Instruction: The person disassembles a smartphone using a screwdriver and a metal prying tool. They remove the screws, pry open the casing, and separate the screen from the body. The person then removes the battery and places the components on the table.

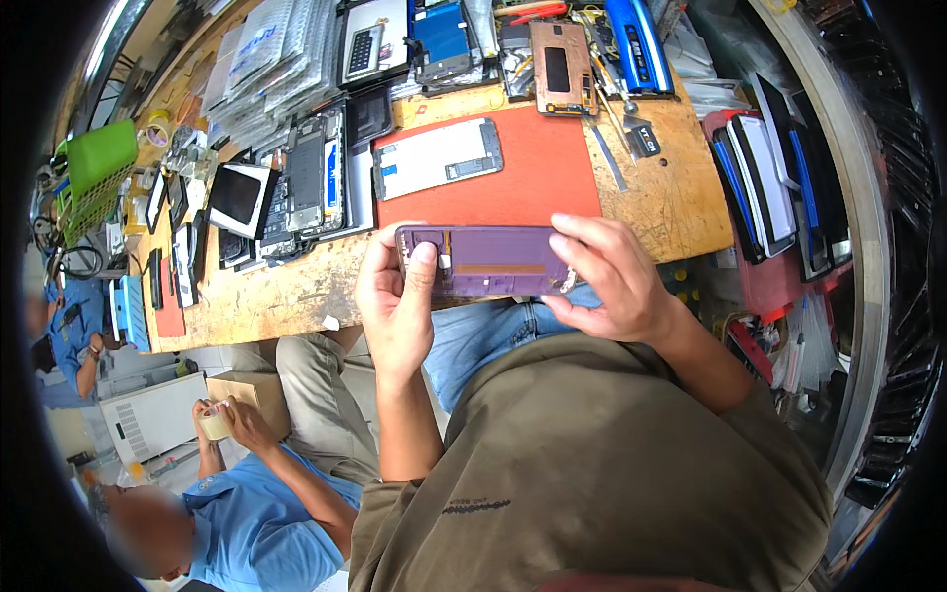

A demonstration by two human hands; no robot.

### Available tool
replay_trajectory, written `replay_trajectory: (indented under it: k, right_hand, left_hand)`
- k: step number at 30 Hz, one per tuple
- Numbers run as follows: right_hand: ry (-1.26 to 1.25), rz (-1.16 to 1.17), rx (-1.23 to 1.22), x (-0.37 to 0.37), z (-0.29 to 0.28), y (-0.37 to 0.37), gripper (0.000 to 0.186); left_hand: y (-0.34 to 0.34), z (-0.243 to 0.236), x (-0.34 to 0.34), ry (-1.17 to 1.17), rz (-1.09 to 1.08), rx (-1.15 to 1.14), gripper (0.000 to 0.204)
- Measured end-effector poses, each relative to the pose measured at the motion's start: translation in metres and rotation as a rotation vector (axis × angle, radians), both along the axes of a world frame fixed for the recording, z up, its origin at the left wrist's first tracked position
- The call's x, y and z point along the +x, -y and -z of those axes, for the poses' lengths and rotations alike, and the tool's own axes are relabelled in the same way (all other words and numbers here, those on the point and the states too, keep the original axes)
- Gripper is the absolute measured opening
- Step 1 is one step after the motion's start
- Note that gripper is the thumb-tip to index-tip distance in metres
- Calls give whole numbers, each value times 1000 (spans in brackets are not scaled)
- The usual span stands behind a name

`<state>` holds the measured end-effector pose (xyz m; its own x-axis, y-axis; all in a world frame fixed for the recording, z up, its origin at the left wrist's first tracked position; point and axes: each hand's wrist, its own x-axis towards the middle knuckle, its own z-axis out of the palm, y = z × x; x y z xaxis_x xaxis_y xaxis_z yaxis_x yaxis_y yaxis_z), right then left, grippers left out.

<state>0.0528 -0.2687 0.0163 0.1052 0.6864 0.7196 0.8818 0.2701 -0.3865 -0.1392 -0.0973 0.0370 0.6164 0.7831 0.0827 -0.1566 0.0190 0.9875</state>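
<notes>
Over the bench's front edge, a purple phone frame (503, 259) lies nearly level between my hands, its open inner side facing up. A brownish strip runs along its middle, and small parts show at both ends. My left hand (400, 296) is closed on the left end, thumb pressed on the inner face and fingers behind. At the right end, my right hand (617, 286) has its curled fingers and thumb around the frame's edges. Just beyond the frame, a silver-white phone screen assembly (439, 160) rests on a red mat (538, 187).
Stacked phone and tablet parts (316, 178) and bubble-wrapped packs (271, 59) crowd the left. A copper-coloured phone part (563, 71), a blue tool (639, 49) and a metal strip (609, 158) lie far right. At lower left, a person in blue (256, 523) holds a tape roll (213, 424).
</notes>
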Motion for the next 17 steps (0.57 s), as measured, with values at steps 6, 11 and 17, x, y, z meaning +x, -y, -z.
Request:
replay_trajectory:
  k: [6, 11, 17]
  right_hand:
    - [-222, -102, -92, 0, -10, 0, 79]
    - [-120, -75, -91, -2, -9, 5, 78]
    - [14, -42, -56, -3, -7, 7, 80]
  left_hand:
    - [0, -1, 0, -22, -35, -144, 33]
    - [-1, -1, 1, -20, -94, -147, 13]
    - [1, 0, 5, 21, -115, 10, 13]
